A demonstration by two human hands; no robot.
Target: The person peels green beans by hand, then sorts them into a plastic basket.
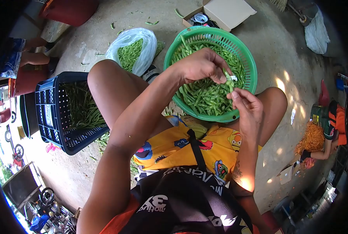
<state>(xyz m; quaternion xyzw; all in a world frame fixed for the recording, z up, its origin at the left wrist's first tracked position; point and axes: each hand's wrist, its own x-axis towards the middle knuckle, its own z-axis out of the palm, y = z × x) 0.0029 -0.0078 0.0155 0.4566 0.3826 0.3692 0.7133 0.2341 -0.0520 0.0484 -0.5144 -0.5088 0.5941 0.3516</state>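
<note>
My left hand (209, 69) is closed, its thumb and fingers pinching a slim green pod (230, 82) from above. Below and to the right, my right hand (247, 104) pinches the lower end of the same pod, fingers curled. A small white patch shows beside the pod; I cannot make out what it is. Both hands are above a round green basket (252, 62) between my knees. Many green pods (205, 97), chili-like in shape, fill much of that basket.
Left of the basket stands an open clear plastic bag (148, 37) of small green pieces. A dark blue crate (49, 113) lies tipped beside my left knee, holding long green pods. Behind the basket is an open cardboard box (230, 13). Other people's limbs (35, 58) show at both sides.
</note>
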